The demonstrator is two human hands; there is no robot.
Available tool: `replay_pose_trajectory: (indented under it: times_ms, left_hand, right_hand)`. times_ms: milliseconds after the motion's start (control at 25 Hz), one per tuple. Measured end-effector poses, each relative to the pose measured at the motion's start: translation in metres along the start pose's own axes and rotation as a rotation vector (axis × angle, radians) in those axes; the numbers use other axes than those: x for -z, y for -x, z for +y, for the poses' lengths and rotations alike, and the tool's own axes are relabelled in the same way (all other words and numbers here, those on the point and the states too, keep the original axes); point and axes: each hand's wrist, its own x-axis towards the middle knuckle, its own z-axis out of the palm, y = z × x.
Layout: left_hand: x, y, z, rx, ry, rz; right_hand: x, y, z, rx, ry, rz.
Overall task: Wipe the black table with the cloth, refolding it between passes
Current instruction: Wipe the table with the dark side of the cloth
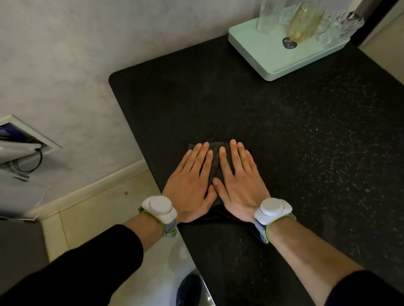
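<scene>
Two hands: left hand (190, 181), right hand (239, 183), pressed flat on cloth (216, 149)
Fingers (234, 156): straight, held together
Cloth: dark, bunched, near table (300, 140) left edge
Tray (256, 56): mint, far corner

Two grips: left grip (189, 179), right grip (241, 181). One dark cloth (214, 154) under them, on one black table (325, 143). Two white wrist bands (160, 206), one behind each grip. Far beyond the grips, one green tray (259, 57) carrying one amber mug (307, 20) and several clear glasses (270, 7), number unclear.
</scene>
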Motion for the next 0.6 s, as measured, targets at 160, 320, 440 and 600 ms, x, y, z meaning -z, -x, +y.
replay_pose_trajectory:
  times_ms: [160,320,440,600]
  left_hand:
    - [-0.007,0.054,0.036,-0.003,0.001,0.011]
    - [-0.011,0.091,0.069,-0.013,-0.025,-0.01]
    - [-0.012,0.115,0.099,-0.004,-0.048,-0.014]
    - [-0.014,0.142,0.138,-0.008,-0.043,-0.021]
  right_hand:
    - [-0.011,0.063,-0.015,-0.01,0.02,0.004]
    - [-0.019,0.114,-0.02,-0.011,0.026,0.033]
    - [-0.025,0.153,-0.02,-0.022,0.045,0.04]
    - [-0.028,0.202,-0.016,-0.047,0.018,0.055]
